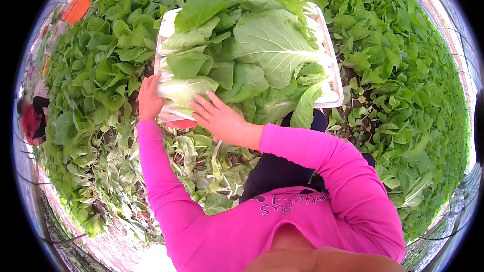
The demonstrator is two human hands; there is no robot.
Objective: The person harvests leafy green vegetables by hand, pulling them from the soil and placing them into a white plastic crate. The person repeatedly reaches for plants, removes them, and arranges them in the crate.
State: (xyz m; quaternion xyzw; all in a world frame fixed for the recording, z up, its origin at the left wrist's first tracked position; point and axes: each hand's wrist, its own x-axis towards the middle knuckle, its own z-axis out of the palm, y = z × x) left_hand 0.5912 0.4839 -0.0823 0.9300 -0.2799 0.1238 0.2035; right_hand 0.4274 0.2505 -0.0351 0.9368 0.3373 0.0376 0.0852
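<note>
A pale plastic crate (330, 65) in front of me is heaped with leafy green cabbages, their white stalk ends at the left and right sides and their leaves overlapping in the middle. My left hand (150, 98) rests at the crate's near left corner, fingers extended against the white stalk end of a leafy green cabbage (184, 89). On the leaves of that same cabbage lies my right hand (219, 117), open, palm down with fingers spread. One large cabbage leaf (275, 40) covers much of the right half of the heap.
Dense growing greens (403, 70) surround the crate. Wilted, cut leaves (196, 151) litter the ground before me. Something red (182, 124) shows under the crate's near edge. An orange crate (77, 8) stands far left; a person in red (34, 121) is at the left edge.
</note>
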